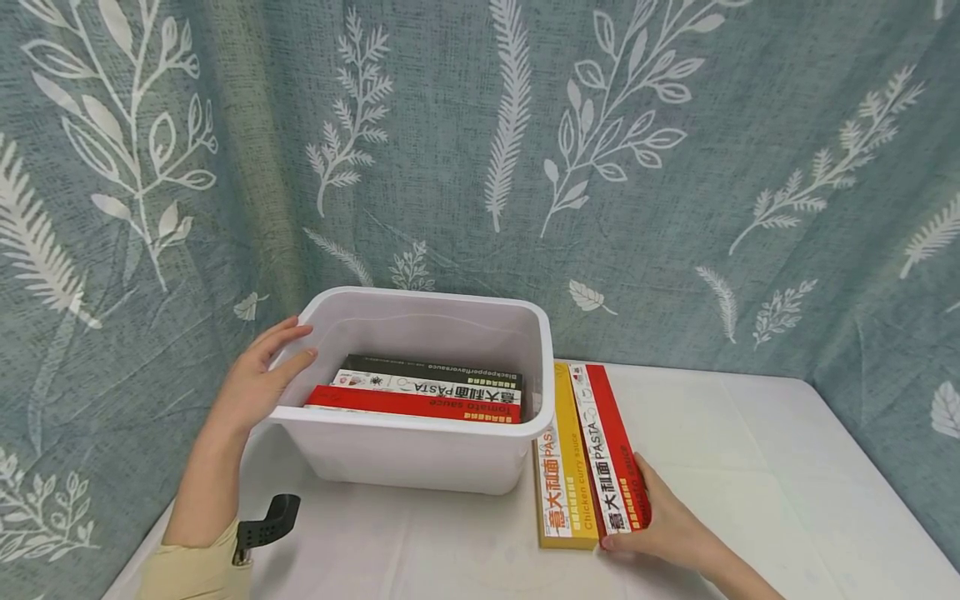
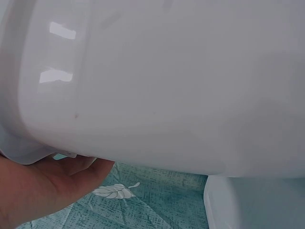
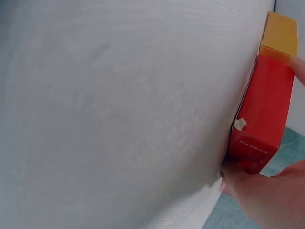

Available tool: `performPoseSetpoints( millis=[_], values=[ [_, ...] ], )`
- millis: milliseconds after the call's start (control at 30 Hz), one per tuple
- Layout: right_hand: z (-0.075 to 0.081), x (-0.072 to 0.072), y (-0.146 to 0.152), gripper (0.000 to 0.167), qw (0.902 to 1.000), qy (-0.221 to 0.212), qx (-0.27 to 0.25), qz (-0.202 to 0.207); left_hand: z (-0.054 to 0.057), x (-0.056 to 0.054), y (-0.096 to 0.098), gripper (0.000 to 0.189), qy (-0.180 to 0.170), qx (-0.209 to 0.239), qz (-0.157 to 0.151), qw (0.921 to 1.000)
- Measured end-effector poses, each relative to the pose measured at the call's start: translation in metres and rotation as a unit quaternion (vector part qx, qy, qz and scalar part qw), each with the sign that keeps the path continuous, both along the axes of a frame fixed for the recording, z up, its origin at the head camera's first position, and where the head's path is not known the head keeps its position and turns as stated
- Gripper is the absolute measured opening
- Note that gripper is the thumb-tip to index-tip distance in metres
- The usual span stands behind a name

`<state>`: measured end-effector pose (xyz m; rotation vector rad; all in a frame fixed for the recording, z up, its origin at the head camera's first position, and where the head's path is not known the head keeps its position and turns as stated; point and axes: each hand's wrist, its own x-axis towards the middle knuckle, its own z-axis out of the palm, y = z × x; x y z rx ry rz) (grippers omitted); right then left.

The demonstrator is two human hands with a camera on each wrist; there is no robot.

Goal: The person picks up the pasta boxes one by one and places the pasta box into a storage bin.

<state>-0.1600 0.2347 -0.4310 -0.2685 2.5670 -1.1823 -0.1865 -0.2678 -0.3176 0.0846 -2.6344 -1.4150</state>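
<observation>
A white plastic bin point(image 1: 405, 458) stands on the table, its left rim gripped by my left hand point(image 1: 255, 383). In the left wrist view, that hand's fingers point(image 2: 90, 177) reach under the rim. Inside the bin lie a red-and-white tomato sauce pasta box point(image 1: 412, 405) and a dark black pepper pasta box point(image 1: 442, 368) behind it. To the right of the bin, a yellow chicken curry pasta box point(image 1: 573, 500) lies beside a red tomato sauce pasta box point(image 1: 611, 425). My right hand point(image 1: 671, 525) holds the red one at its near end, thumb on the near edge and fingers along the right side.
The white table point(image 1: 750, 467) runs on to the right of the boxes. A green-blue curtain point(image 1: 450, 167) with white leaf prints hangs behind and along both sides. A black wrist mount point(image 1: 272, 523) sticks out from the left sleeve point(image 1: 197, 573).
</observation>
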Motion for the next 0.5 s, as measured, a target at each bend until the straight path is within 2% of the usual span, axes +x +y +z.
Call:
performPoseSetpoints(
  millis=[200, 367, 500],
  values=[
    [-0.0016, 0.0002, -0.0012, 0.132, 0.9998, 0.016, -0.01, 0.011, 0.0006, 0.0004, 0.0005, 0.057, 0.0, 0.003, 0.0, 1.0],
    [-0.0001, 0.0015, -0.002, 0.128, 0.9993, 0.022, 0.029, -0.005, 0.0001, -0.0001, 0.0007, 0.057, -0.001, 0.005, 0.001, 1.0],
    [0.0046, 0.0033, -0.0003, 0.125, 0.9982, 0.01, 0.055, -0.023, 0.0003, 0.0001, 0.0008, 0.057, -0.003, 0.006, 0.002, 1.0]
  ],
)
